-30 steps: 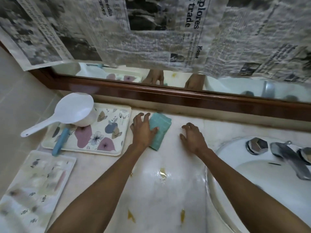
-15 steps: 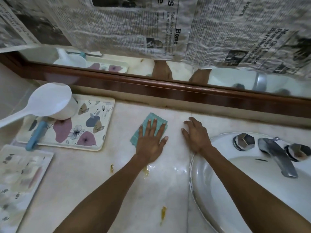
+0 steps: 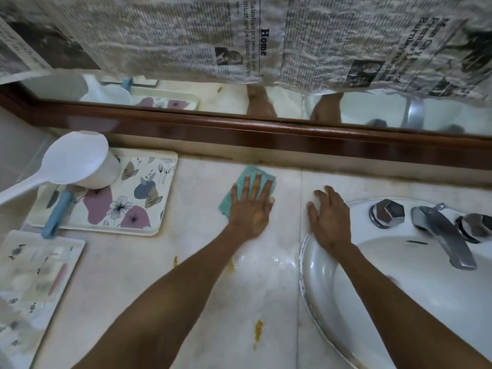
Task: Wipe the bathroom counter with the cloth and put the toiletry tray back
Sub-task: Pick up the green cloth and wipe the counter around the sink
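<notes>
Teal cloth (image 3: 249, 179) lies pressed under the left hand (image 3: 250, 206)'s flat, spread fingers, right hand (image 3: 328, 219) resting open and empty; yellow stains (image 3: 258, 330) remain on the tabletop (image 3: 202, 198), floral tray (image 3: 149, 198) apparently still aside.

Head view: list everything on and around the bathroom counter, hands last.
counter: one, pale marble, yellow stains near front
cloth: one, teal, flat under left hand
floral tray: one, cream with purple flowers, left rear
dipper: one, white, on tray
brush: one, light blue handle, across tray's left edge
patterned tray: one, white, front left, blurred
sink: one, white, right
faucet: one, chrome, two knobs
mirror: one, wood-framed, mostly behind newspaper
left hand: flat on cloth
right hand: empty, on sink's rim
</notes>
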{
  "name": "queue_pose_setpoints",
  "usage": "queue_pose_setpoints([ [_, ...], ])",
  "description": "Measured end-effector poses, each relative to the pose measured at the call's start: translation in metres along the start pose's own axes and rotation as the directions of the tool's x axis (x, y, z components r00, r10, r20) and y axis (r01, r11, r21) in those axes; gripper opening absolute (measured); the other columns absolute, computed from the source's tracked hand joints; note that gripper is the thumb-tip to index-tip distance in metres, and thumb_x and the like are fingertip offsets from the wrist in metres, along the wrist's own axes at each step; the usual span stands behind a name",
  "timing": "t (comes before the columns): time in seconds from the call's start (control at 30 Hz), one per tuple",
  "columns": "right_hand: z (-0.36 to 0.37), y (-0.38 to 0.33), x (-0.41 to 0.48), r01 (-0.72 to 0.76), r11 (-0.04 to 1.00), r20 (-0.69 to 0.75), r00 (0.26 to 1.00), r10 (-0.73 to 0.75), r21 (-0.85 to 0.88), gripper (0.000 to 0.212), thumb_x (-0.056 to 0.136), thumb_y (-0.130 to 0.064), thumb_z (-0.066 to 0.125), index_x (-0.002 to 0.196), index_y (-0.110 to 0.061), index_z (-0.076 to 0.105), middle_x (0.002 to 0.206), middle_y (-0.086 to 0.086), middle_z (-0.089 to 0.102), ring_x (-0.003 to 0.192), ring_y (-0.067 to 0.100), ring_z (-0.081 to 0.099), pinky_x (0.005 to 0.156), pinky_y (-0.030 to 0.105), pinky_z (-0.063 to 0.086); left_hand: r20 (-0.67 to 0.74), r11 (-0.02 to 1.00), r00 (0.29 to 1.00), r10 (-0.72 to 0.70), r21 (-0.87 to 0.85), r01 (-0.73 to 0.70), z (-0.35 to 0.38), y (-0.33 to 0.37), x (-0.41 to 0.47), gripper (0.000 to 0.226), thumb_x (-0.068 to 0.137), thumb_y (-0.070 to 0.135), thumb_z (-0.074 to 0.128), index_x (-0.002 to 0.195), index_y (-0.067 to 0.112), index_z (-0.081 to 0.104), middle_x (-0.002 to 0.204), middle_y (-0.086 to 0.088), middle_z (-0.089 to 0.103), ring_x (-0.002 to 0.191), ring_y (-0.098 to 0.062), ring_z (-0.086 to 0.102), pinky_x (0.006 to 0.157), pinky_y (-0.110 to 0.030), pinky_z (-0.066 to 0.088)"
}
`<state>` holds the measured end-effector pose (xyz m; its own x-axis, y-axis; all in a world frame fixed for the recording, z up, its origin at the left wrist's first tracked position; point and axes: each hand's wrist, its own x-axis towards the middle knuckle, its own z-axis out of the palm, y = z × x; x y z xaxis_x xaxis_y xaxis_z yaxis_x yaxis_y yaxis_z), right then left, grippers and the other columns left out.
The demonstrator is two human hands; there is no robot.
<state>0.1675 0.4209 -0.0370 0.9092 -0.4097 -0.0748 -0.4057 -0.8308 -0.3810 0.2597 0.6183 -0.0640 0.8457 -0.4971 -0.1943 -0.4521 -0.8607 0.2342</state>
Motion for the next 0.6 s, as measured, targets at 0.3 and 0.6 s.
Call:
queue_pose_setpoints([
  [0.3, 0.008, 0.006, -0.001, -0.017, 0.994, -0.098, 0.995, 0.028, 0.112, 0.037, 0.100, -0.026, 0.047, 0.130, -0.006, 0.057, 0.151, 0.013, 0.044, 0.140, 0.030, 0.038, 0.118, 0.042, 0.027, -0.132, 0.964, 0.955, -0.265, -0.054, 0.260, -0.014, -0.061, 0.029, 0.057, 0.106, 0.048, 0.014, 0.160, 0.032, 0.010, 0.169, 0.001, 0.007, 0.156, -0.024, 0.002, 0.123, -0.052, -0.001],
  [0.6, 0.009, 0.007, 0.001, -0.045, 0.993, -0.183, 0.981, 0.063, 0.106, 0.035, 0.099, -0.012, 0.039, 0.127, -0.002, 0.057, 0.146, 0.015, 0.047, 0.138, 0.029, 0.040, 0.119, 0.041, 0.026, -0.001, 0.989, 0.989, 0.149, -0.005, -0.149, 0.022, 0.062, 0.011, 0.056, 0.107, 0.045, 0.017, 0.161, 0.032, 0.005, 0.169, 0.003, -0.002, 0.156, -0.024, -0.007, 0.123, -0.056, 0.000],
])
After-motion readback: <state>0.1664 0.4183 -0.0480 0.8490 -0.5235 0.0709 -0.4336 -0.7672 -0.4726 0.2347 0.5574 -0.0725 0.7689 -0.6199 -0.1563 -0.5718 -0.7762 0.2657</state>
